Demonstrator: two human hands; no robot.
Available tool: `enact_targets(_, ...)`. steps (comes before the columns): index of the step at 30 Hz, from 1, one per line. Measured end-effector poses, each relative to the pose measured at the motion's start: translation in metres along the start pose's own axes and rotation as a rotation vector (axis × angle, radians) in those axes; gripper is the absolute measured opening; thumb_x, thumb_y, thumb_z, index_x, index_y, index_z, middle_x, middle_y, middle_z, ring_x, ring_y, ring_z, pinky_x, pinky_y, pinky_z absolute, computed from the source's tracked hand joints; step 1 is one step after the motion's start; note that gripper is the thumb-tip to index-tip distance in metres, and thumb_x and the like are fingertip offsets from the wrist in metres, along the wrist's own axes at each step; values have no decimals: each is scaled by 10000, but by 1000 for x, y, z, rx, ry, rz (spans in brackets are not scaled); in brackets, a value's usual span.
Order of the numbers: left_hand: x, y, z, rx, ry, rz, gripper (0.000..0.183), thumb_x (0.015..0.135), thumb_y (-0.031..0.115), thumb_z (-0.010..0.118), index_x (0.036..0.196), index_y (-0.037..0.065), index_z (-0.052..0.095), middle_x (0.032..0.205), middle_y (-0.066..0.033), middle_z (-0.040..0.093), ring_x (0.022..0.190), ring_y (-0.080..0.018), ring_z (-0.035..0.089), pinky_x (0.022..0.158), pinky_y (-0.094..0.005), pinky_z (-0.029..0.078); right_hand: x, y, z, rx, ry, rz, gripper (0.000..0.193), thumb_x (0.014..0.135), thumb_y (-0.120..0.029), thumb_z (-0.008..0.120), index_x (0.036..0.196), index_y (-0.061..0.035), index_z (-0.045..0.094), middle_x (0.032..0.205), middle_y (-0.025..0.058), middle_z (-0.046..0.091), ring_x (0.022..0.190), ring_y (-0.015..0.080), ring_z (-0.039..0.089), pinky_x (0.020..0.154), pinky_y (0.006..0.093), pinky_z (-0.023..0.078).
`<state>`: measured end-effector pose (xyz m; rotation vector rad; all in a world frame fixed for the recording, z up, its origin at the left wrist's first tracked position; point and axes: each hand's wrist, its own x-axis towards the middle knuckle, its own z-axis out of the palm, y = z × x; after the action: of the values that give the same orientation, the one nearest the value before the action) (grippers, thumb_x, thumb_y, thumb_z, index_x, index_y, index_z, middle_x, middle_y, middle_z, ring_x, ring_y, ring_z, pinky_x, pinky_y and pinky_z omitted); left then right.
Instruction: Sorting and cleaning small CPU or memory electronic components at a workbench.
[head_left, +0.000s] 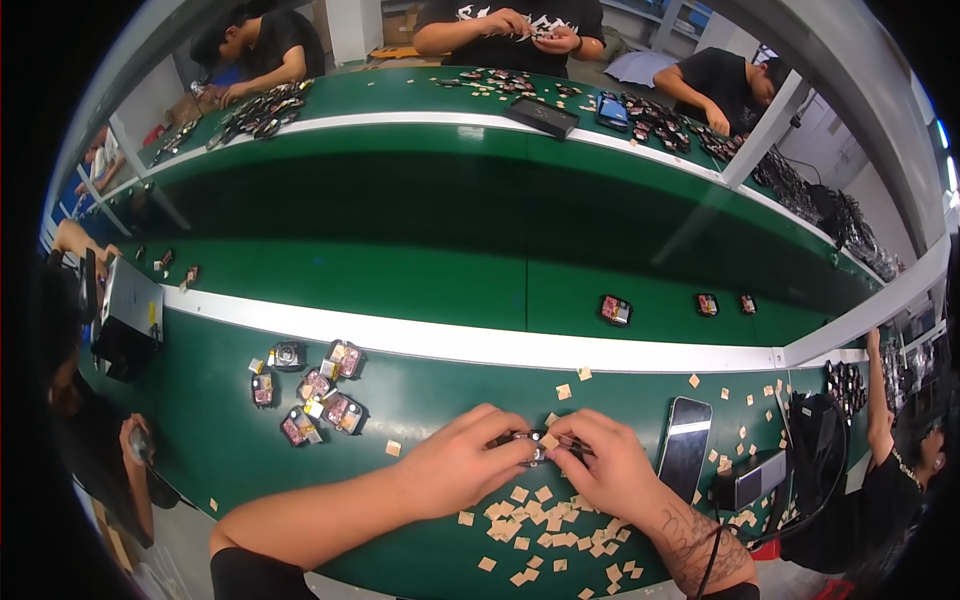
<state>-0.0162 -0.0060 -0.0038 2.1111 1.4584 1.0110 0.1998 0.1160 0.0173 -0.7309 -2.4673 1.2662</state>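
Observation:
Over the near part of the green table, my left hand (462,458) is closed on the left side of a small dark electronic module (537,460), its fingers covering much of it. My right hand (612,468) pinches a small tan square piece (549,441) against the module's upper face. Below both hands lies a loose spread of similar tan squares (540,517). To the left sits a cluster of several small black-cased modules (342,412) with pinkish circuit boards and silvery parts showing.
A smartphone (685,445) lies beyond my right forearm, near a dark box-shaped device (752,480) and a black cable. A white rail (450,340) crosses behind my hands. A grey metal box (130,312) stands far left. Other people work around the tables, including one across (510,28).

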Motion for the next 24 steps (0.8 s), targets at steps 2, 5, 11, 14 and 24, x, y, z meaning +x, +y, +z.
enact_targets(2, 2, 1, -1, 5, -6, 4, 290, 899, 88, 812, 1162, 59, 694, 1213, -127, 643, 1052, -331, 633, 921, -435, 565, 0, -1, -4, -6, -17, 7, 207, 953, -67, 764, 1146, -52, 688, 1042, 125, 718, 905, 309, 765, 767, 375, 609)
enact_targets(5, 0, 2, -1, 48, -11, -3, 286, 881, 100, 839, 1141, 69, 725, 1227, -111, 654, 1037, -309, 652, 873, -402, 593, 3, 4, -12, 40, -88, -4, 221, 963, -57, 754, 1172, -45, 682, 1057, 129, 723, 916, 301, 767, 786, 375, 610)
enact_targets(11, 3, 2, 1, 99, -1, 19, 283, 861, 110, 864, 1122, 94, 755, 1235, -98, 670, 1018, -281, 671, 810, -361, 619, 1, 7, -25, 76, -183, -13, 268, 984, -39, 722, 1249, -46, 684, 1072, 135, 724, 921, 308, 765, 795, 391, 607)
enact_targets(14, 0, 3, -1, 150, -13, 18, 284, 855, 110, 869, 1114, 86, 754, 1236, -104, 671, 1017, -284, 675, 813, -368, 617, 5, 5, -21, 7, -159, -39, 276, 983, -45, 721, 1257, -49, 687, 1082, 138, 716, 909, 340, 755, 781, 405, 610)
enact_targets(24, 0, 1, 0, 102, -1, 11, 293, 872, 119, 827, 1105, 26, 675, 1211, -133, 644, 1065, -327, 649, 922, -417, 584, -1, -4, 5, -97, 11, -119, 256, 958, -44, 751, 1210, -42, 703, 1031, 124, 709, 825, 355, 736, 703, 416, 603)
